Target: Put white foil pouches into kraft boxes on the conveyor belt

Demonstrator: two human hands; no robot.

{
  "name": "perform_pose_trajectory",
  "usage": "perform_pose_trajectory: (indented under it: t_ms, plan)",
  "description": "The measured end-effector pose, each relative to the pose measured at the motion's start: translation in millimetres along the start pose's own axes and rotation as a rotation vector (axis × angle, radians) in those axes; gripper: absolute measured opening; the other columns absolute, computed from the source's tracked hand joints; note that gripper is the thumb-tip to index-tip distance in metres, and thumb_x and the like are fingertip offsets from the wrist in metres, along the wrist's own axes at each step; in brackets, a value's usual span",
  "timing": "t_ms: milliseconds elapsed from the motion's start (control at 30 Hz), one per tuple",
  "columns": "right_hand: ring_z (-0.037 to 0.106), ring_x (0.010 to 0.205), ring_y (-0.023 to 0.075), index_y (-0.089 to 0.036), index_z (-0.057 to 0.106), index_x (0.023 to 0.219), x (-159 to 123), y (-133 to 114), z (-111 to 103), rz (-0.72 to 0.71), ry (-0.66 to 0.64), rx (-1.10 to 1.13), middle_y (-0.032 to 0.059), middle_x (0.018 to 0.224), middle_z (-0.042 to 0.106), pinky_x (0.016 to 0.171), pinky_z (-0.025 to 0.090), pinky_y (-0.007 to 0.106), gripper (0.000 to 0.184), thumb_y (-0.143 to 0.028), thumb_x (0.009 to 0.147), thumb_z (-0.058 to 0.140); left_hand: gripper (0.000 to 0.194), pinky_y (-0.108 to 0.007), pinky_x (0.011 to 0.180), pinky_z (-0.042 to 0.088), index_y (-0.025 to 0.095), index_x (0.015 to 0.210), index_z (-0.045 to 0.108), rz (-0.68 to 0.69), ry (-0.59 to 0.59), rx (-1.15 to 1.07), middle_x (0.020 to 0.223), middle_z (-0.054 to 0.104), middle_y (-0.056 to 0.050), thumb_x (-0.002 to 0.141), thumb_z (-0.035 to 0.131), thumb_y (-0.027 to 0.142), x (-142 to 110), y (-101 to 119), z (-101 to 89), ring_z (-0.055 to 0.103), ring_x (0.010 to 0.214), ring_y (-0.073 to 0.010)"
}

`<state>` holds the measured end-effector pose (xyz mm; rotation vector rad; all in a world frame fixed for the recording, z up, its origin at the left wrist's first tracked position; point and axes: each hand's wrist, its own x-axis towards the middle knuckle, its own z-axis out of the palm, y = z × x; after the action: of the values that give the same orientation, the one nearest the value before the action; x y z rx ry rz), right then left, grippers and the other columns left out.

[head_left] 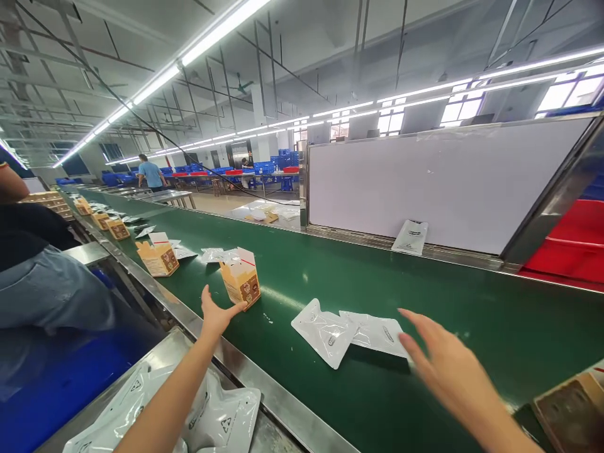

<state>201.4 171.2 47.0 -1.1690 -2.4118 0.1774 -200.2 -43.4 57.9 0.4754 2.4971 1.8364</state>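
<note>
L fingers were spread, thumb out, tips touching the base of an open orange carton standing upright on the green belt; left hand held nothing. R fingers were splayed wide, just over the edge of two white pouches lying flat & overlapping mid-belt; right hand was empty. More cartons stood w/ pouches further up the belt. A pile of white bags lay in the steel tray nr the L arm

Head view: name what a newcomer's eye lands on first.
The long green conveyor belt runs through the middle. On it, the left hand touches an open orange carton, while the right hand reaches toward two white pouches lying flat in the foreground.
</note>
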Motion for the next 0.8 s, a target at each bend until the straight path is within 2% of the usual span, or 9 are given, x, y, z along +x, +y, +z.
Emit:
perform_pose_trajectory:
  t_ms: [100, 200, 300, 400, 500, 567, 633, 700, 800]
  plan:
    - [0.040, 0.122, 0.0405, -0.031, 0.035, 0.143, 13.4, -47.4, 51.1, 0.205, -0.200, -0.183, 0.0117, 0.136, 0.042, 0.093, 0.039, 0.055, 0.058, -0.056, 0.090, 0.036, 0.122, -0.049, 0.112, 0.025, 0.018, 0.141, 0.013, 0.001, -0.073, -0.036, 0.146, 0.022, -0.022, 0.045, 0.087, 0.035, 6.3, 1.8, 27.6, 0.026, 0.137, -0.0330]
    - [0.046, 0.113, 0.0404, -0.030, 0.042, 0.139, 14.1, -54.5, 72.8, 0.149, -0.169, -0.233, 0.0102, 0.127, 0.050, 0.087, 0.042, 0.051, 0.055, -0.050, 0.088, 0.040, 0.105, -0.043, 0.103, 0.040, 0.016, 0.137, 0.017, 0.011, -0.149, -0.098, 0.131, 0.044, -0.018, 0.054, 0.081, 0.021, 6.8, 2.8, 46.2, 0.049, 0.121, -0.0273]
    - [0.057, 0.091, 0.0309, -0.025, 0.054, 0.127, 21.2, -38.3, 67.9, 0.083, -0.139, 0.034, 0.0088, 0.106, 0.061, 0.076, 0.047, 0.041, 0.051, -0.044, 0.081, 0.041, 0.075, -0.044, 0.096, 0.045, 0.015, 0.120, 0.037, 0.039, -0.198, -0.091, 0.113, 0.057, -0.013, 0.057, 0.077, 0.017, -4.0, 4.4, 53.7, 0.057, 0.107, -0.0257]
    - [0.061, 0.078, 0.0263, -0.023, 0.056, 0.113, 41.0, -20.7, 48.7, 0.183, -0.125, 0.220, 0.0062, 0.093, 0.065, 0.068, 0.049, 0.037, 0.049, -0.046, 0.071, 0.047, 0.063, -0.046, 0.096, 0.043, 0.016, 0.107, 0.045, 0.116, -0.249, -0.040, 0.107, 0.059, -0.010, 0.052, 0.077, 0.017, -26.8, 10.5, 52.7, 0.056, 0.106, -0.0274]
    - [0.061, 0.081, 0.0268, -0.021, 0.053, 0.109, 57.8, -19.4, 18.2, 0.246, 0.135, 0.239, 0.0075, 0.098, 0.064, 0.068, 0.048, 0.038, 0.048, -0.048, 0.069, 0.050, 0.066, -0.043, 0.096, 0.042, 0.018, 0.109, 0.045, 0.221, -0.317, 0.001, 0.110, 0.057, -0.006, 0.050, 0.073, 0.015, -56.0, 21.1, 48.3, 0.054, 0.109, -0.0266]
    - [0.060, 0.082, 0.0241, -0.022, 0.056, 0.103, 58.3, -34.9, -6.4, 0.097, 0.455, 0.299, 0.0059, 0.098, 0.062, 0.067, 0.047, 0.034, 0.038, -0.045, 0.073, 0.053, 0.065, -0.042, 0.095, 0.042, 0.020, 0.112, 0.044, 0.289, -0.363, 0.035, 0.112, 0.056, -0.005, 0.053, 0.070, 0.014, -74.2, 27.9, 46.2, 0.053, 0.108, -0.0253]
    - [0.058, 0.082, 0.0195, -0.022, 0.059, 0.098, 50.1, -62.7, -28.6, -0.197, 0.696, 0.363, 0.0050, 0.097, 0.059, 0.066, 0.047, 0.029, 0.023, -0.035, 0.079, 0.059, 0.062, -0.042, 0.093, 0.043, 0.020, 0.114, 0.042, 0.362, -0.391, 0.104, 0.113, 0.055, -0.005, 0.057, 0.066, 0.014, -88.5, 32.1, 46.2, 0.054, 0.107, -0.0246]
    - [0.056, 0.083, 0.0153, -0.021, 0.060, 0.099, 38.2, -94.9, -42.5, -0.524, 0.701, 0.415, 0.0054, 0.098, 0.054, 0.067, 0.047, 0.024, 0.016, -0.017, 0.083, 0.058, 0.059, -0.042, 0.091, 0.044, 0.020, 0.115, 0.040, 0.437, -0.402, 0.186, 0.113, 0.055, -0.007, 0.061, 0.063, 0.015, -98.5, 32.8, 48.3, 0.054, 0.106, -0.0247]
    - [0.053, 0.077, 0.0135, -0.019, 0.059, 0.104, 27.1, -130.8, -43.5, -0.872, 0.487, 0.395, 0.0058, 0.096, 0.054, 0.065, 0.046, 0.024, 0.030, 0.001, 0.084, 0.046, 0.059, -0.044, 0.090, 0.047, 0.018, 0.117, 0.040, 0.509, -0.380, 0.253, 0.113, 0.056, -0.009, 0.063, 0.063, 0.018, -108.0, 28.8, 53.1, 0.056, 0.106, -0.0266]
